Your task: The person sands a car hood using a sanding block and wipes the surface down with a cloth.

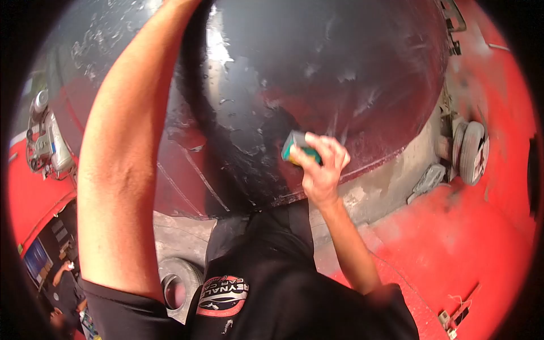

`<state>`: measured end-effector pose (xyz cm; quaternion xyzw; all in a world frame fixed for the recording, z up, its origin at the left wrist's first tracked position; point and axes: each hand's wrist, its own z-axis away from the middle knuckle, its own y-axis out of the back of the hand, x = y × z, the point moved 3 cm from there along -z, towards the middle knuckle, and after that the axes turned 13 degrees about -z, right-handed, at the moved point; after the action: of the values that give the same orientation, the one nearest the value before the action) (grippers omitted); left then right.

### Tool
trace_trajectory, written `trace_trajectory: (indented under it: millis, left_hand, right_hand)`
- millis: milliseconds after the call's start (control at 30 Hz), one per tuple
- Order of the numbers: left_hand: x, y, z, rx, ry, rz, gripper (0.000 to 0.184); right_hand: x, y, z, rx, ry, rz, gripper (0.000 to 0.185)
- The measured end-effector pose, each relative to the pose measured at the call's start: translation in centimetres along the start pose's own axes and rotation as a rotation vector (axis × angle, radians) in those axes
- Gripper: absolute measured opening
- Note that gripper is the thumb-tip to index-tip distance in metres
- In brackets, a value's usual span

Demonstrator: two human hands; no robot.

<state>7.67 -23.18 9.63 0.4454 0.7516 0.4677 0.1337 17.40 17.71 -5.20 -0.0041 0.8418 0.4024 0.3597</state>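
Note:
A large dark, wet, glossy panel (pixel 340 68) with reddish reflections and whitish streaks fills the upper middle. Low on its surface, my right hand (pixel 324 164) has its fingers wrapped round a small green and yellow sponge (pixel 296 150) with a greyish face. The sponge is at the panel, near its lower edge. My left arm stretches up along the left side and over the panel. The left hand lies beyond the top edge of the view.
Wheels or tires (pixel 471 153) stand at the right by a red wall. Another tire (pixel 180 283) lies on the floor below. Metal machinery (pixel 54 141) is at the left. Another person (pixel 67 289) is at the lower left. Small items (pixel 453 320) lie at the lower right.

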Motion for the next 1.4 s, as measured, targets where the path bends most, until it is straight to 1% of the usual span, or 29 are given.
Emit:
trace_trajectory:
  millis: [33,67,133,167,233,267,367,433,467,500,567,633,667,700,767,833,867,900,967,1000,1067,1100,1167,1233,1267,1300,1333,1367,1400]
  left_hand:
    - [-0.1,0.1,0.3,0.029,0.005,0.007,0.04]
    - [-0.3,-0.1,0.4,0.051,0.049,-0.001,0.041]
    - [0.0,0.6,0.5,-0.023,0.05,-0.052,0.043]
    - [0.1,0.9,0.5,-0.059,0.052,-0.075,0.044]
    - [-0.1,0.6,1.0,0.108,0.042,-0.103,0.047]
    - [-0.1,0.3,1.1,0.188,0.029,-0.111,0.048]
    - [-1.1,-1.0,-0.4,-0.004,0.014,-0.04,0.052]
    - [-2.5,-2.5,-0.7,0.015,0.008,0.017,0.052]
    - [-3.0,-3.1,-0.7,0.018,0.008,0.041,0.052]
    - [-2.9,-2.9,-0.8,-0.112,0.069,0.054,0.056]
    - [-5.0,-6.0,-0.8,0.122,-0.012,-0.057,0.066]
    - [-5.0,-6.3,-1.0,0.123,-0.036,-0.051,0.075]
    - [-4.0,-5.0,-1.2,0.004,0.014,0.023,0.079]
    - [-3.6,-4.6,-1.0,-0.02,0.04,0.064,0.073]
    - [-7.7,-10.9,-3.4,0.021,-0.104,-0.304,0.094]
    - [-8.6,-11.9,-3.8,0.031,-0.116,-0.276,0.098]
    - [-8.8,-12.1,-3.9,0.037,-0.111,-0.284,0.099]
    - [-8.1,-11.2,-3.7,-0.021,-0.085,-0.279,0.101]
    - [-8.0,-11.0,-3.8,-0.014,-0.101,-0.259,0.102]
    - [-8.0,-10.8,-3.7,-0.065,-0.098,-0.24,0.102]
    - [-7.0,-9.3,-3.5,-0.173,-0.106,-0.213,0.103]
    - [-6.8,-9.0,-3.1,-0.158,-0.12,-0.204,0.102]
    - [-6.6,-9.4,-1.4,-0.123,-0.161,-0.181,0.1]
    - [-5.8,-9.0,1.0,-0.087,-0.207,-0.15,0.101]
    - [-4.3,-7.6,2.7,-0.12,-0.232,-0.119,0.104]
    - [-3.8,-7.0,4.0,-0.133,-0.256,-0.123,0.105]
    - [-3.2,-6.3,5.3,-0.147,-0.28,-0.126,0.106]
    - [-2.8,-5.7,6.7,-0.143,-0.311,-0.133,0.106]
    - [-2.4,-5.2,8.0,-0.139,-0.341,-0.14,0.106]
  right_hand:
    - [-0.2,-0.5,1.0,-0.026,-0.004,0.002,0.044]
    - [-0.5,-0.5,-1.7,-0.011,0.007,-0.01,0.044]
    - [0.4,-1.7,-9.6,0.087,0.07,-0.001,0.05]
    - [0.7,-1.6,-14.7,0.124,0.088,0.086,0.043]
    - [3.2,-2.7,-23.1,0.19,0.047,0.072,0.037]
    - [3.6,-3.4,-24.9,0.216,0.044,0.083,0.035]
    - [1.8,-3.2,-19.6,0.24,0.069,0.073,0.035]
    - [-0.9,-3.0,-11.0,0.218,-0.017,0.042,0.035]
    - [-2.1,-2.9,-6.3,0.16,-0.043,0.03,0.041]
    - [-2.6,-2.6,-3.5,0.105,-0.074,0.016,0.047]
    - [-1.0,-0.8,-4.8,0.159,-0.119,0.123,0.055]
    - [3.0,1.1,-8.7,0.294,-0.192,0.195,0.05]
    - [4.9,1.8,-10.7,0.348,-0.206,0.208,0.047]
    - [6.0,2.4,-11.7,0.4,-0.226,0.22,0.045]
    - [5.6,2.5,-11.9,0.458,-0.298,0.206,0.041]
    - [2.9,1.4,-8.7,0.502,-0.424,0.134,0.041]
    - [1.1,0.3,-5.9,0.457,-0.398,0.101,0.044]
    - [-0.6,-0.9,-2.6,0.392,-0.358,0.037,0.048]
    - [-1.3,-1.0,1.9,0.313,-0.348,0.122,0.049]
    - [1.1,-0.2,2.5,0.405,-0.412,0.185,0.046]
    - [9.1,3.6,1.4,0.655,-0.64,0.191,0.042]
    - [13.3,6.1,1.0,0.817,-0.798,0.132,0.041]
    - [17.1,9.9,0.9,0.782,-0.776,0.219,0.042]
    - [14.1,8.6,2.3,0.703,-0.693,0.241,0.042]
    - [10.7,6.8,3.0,0.658,-0.706,0.246,0.043]
    - [7.8,4.3,4.4,0.611,-0.616,0.202,0.044]
    - [3.4,2.5,5.3,0.497,-0.601,0.227,0.049]
    - [0.6,0.2,6.6,0.447,-0.552,0.128,0.057]
    - [0.8,-0.2,7.1,0.453,-0.536,0.137,0.061]
